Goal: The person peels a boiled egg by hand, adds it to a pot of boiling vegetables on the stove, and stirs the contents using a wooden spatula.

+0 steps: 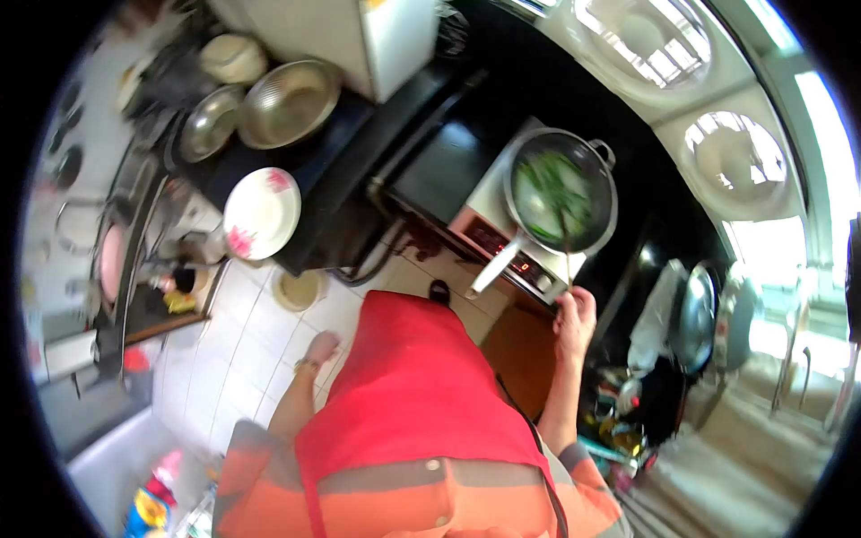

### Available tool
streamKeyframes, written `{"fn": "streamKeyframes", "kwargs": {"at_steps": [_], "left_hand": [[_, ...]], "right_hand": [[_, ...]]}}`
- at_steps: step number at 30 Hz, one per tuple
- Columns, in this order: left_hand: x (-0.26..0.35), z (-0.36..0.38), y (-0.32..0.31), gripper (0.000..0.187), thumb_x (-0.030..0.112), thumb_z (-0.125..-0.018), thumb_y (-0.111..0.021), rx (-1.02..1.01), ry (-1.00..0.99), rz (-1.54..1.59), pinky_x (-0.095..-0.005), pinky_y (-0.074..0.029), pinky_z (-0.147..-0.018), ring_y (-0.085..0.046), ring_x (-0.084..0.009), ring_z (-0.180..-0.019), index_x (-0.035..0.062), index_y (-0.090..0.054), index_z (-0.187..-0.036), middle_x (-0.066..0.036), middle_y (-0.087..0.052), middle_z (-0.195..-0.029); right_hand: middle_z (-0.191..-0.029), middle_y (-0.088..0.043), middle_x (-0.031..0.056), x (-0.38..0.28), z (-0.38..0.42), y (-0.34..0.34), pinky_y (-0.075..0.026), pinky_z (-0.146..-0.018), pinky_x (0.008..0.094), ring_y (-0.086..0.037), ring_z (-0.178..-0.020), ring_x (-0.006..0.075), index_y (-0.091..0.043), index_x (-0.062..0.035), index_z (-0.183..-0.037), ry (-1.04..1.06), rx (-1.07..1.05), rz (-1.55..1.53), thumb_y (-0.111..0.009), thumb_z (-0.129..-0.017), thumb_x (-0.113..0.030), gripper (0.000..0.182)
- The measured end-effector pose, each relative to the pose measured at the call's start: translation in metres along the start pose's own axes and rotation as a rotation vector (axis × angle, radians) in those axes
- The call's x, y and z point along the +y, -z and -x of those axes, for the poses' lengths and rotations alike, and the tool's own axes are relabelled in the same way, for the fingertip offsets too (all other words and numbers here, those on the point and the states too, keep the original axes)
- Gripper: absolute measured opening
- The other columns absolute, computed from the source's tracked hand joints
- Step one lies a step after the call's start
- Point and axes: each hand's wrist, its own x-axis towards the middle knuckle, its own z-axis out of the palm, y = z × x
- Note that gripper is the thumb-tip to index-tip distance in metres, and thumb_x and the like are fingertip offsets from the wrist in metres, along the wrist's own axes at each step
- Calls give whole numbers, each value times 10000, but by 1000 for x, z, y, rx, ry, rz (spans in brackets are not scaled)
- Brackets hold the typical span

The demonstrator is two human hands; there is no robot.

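Observation:
A dark pan (599, 199) with a pale handle sits on an electric cooker (484, 208) whose red digits are lit. Green leafy vegetables (556, 184) lie in pale liquid inside it. My right hand (575, 314) is closed round the end of thin chopsticks (565, 238), whose far ends reach into the greens. Down by the red apron hangs my left hand (323, 348), away from the pan and touching nothing I can see; its fingers are blurred.
A white plate with pink flowers (262, 213) rests at the left counter's edge, near two metal bowls (289, 103). A round bin (299, 289) stands on the tiled floor. Bottles (625, 437) and a hanging lid (699, 314) are at the right.

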Motion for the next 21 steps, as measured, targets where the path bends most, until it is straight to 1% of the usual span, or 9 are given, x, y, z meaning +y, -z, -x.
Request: {"fn": "streamKeyframes", "kwargs": {"at_steps": [2, 3, 4, 6, 9, 14, 16, 17, 21], "left_hand": [[-72, 12, 13, 196, 217, -1008, -591, -24, 134, 215, -314, -490, -476, -671, -179, -627, 50, -675, -1066, -73, -708, -858], [-54, 48, 12, 215, 216, -997, -604, 162, 222, 228, -296, -485, -480, -670, -162, -634, 72, -671, -1140, -66, -702, -858], [-54, 63, 18, 234, 209, -995, -598, 155, 274, 275, -286, -488, -489, -662, -155, -634, 79, -659, -1180, -61, -696, -864], [-50, 72, 23, 260, 202, -993, -592, 136, 321, 309, -276, -491, -499, -654, -147, -634, 87, -647, -1220, -56, -690, -870], [-35, 68, 27, 282, 195, -1010, -579, 177, 327, 476, -282, -511, -551, -678, -151, -716, 94, -623, -1270, -57, -694, -992], [68, 49, 7, 374, 242, -1023, -592, 164, 208, 447, -299, -540, -680, -702, -164, -835, 66, -590, -1353, -64, -710, -1073], [97, 42, 2, 441, 266, -1029, -598, 83, 23, 428, -310, -547, -746, -710, -179, -915, 50, -562, -1412, -79, -719, -1128], [111, 40, 0, 441, 266, -1029, -598, 80, 20, 423, -310, -547, -746, -710, -179, -915, 50, -562, -1412, -79, -719, -1128], [134, 35, 1, 468, 272, -1022, -606, 47, -39, 361, -319, -549, -774, -714, -186, -948, 45, -557, -1428, -87, -721, -1153]], "right_hand": [[-845, -652, 12, 7, -10, 7, -357, -407, 201, -463, -531, 37, -590, -64, -1175, 39, -11, 73, -661, -1014, -142, 192], [-842, -651, 9, 7, -13, 7, -357, -407, 201, -463, -524, 38, -585, -59, -1183, 42, -8, 100, -655, -1018, -141, 197], [-840, -651, 5, 19, -22, 10, -349, -404, 198, -457, -517, 36, -583, -57, -1185, 113, 7, 137, -655, -1018, -143, 201], [-908, -710, 45, 13, -23, 9, -516, -740, 276, -645, -818, 118, -630, -14, -1149, 58, 42, 231, -666, -981, -103, 193], [-944, -744, 118, 11, -24, 6, -548, -772, 314, -682, -849, 145, -633, 14, -1169, 150, 58, 408, -688, -959, -127, 258], [-750, -692, 115, -3, -17, 2, -529, -675, 365, -658, -686, 199, -656, -2, -1158, 214, 86, 546, -689, -948, -144, 256], [-731, -668, 138, -6, -15, 3, -528, -680, 391, -648, -664, 248, -664, -7, -1148, 269, 93, 650, -696, -940, -153, 256], [-796, -703, 184, -12, -11, 4, -547, -724, 430, -693, -723, 341, -675, -18, -1138, 235, 88, 698, -697, -931, -150, 246], [-877, -734, 214, -15, -13, 17, -563, -765, 463, -723, -831, 402, -691, -26, -1110, 395, 96, 825, -694, -926, -137, 215]]}}
